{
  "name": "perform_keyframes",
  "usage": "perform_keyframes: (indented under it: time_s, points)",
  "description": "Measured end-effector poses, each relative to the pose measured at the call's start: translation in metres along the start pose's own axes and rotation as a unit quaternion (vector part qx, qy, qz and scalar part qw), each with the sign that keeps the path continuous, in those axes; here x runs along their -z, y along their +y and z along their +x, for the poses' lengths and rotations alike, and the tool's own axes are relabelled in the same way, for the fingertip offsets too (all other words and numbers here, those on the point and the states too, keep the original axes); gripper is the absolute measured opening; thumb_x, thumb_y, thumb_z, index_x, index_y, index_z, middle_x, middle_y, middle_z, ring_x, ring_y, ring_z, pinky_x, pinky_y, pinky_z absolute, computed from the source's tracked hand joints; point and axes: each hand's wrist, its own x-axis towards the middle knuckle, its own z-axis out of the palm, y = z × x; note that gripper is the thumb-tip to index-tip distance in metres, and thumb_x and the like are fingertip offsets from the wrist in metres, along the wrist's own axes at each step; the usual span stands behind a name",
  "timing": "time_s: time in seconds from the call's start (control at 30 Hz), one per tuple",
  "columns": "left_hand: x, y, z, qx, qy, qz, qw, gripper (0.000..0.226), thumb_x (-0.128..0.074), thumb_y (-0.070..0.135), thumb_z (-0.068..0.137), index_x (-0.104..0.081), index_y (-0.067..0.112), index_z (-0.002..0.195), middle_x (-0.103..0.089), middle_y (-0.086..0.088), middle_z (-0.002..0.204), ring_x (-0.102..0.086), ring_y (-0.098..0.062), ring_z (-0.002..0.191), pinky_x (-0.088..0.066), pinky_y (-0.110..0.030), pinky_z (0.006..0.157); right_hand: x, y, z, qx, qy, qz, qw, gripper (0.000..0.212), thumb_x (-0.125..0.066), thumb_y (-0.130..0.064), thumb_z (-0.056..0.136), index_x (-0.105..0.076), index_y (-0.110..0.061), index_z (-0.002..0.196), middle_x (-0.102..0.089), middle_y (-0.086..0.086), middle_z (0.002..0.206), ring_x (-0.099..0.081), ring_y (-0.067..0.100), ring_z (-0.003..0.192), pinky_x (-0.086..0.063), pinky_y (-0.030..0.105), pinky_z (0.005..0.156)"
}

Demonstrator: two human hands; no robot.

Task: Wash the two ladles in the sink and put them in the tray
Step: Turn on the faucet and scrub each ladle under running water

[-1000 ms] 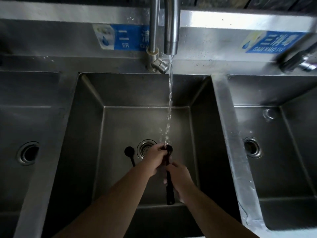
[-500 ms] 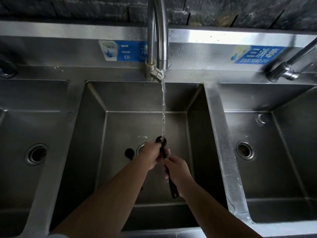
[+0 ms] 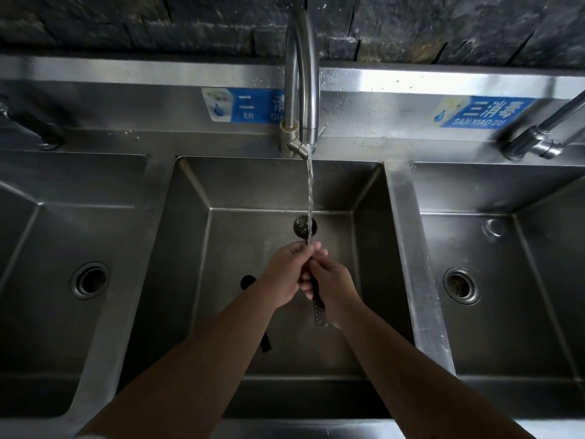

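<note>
Ladle 1 of 2 (image 3: 305, 225) is being rinsed under the tap stream (image 3: 309, 188) at frame centre; left hand (image 3: 286, 274) and right hand (image 3: 332, 288) are both closing around its handle, forearms rising from the bottom edge; ladle 2 (image 3: 248, 282) is lying on the basin floor (image 3: 237, 236), half hidden; next, likely swapping ladles; no tray is showing.
</note>
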Motion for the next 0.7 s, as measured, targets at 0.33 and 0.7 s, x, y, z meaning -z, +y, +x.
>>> perform_keyframes:
  time_s: [0.33, 0.7]
  points:
    - [-0.011, 0.071, 0.002, -0.091, 0.003, 0.018, 0.996, 0.028, -0.040, 0.010, 0.100, -0.061, 0.008, 0.118, -0.061, 0.003, 0.056, -0.051, -0.010, 0.047, -0.039, -0.024, 0.046, -0.022, -0.071, 0.009, 0.083, -0.059, 0.060, 0.993, 0.018, -0.050, -0.011, 0.100, -0.067, -0.007, 0.104, -0.062, 0.011, 0.074, -0.055, 0.017, 0.059, -0.042, 0.029, 0.056]
    - [-0.024, 0.142, 0.009, -0.163, 0.017, 0.014, 0.986, 0.035, -0.042, 0.013, 0.100, -0.073, 0.024, 0.090, -0.074, 0.001, 0.085, -0.060, -0.014, 0.061, -0.041, -0.023, 0.050, -0.052, -0.133, 0.011, 0.164, -0.094, 0.129, 0.973, 0.024, -0.050, -0.017, 0.102, -0.066, -0.007, 0.088, -0.066, 0.003, 0.058, -0.061, 0.012, 0.050, -0.048, 0.023, 0.046]
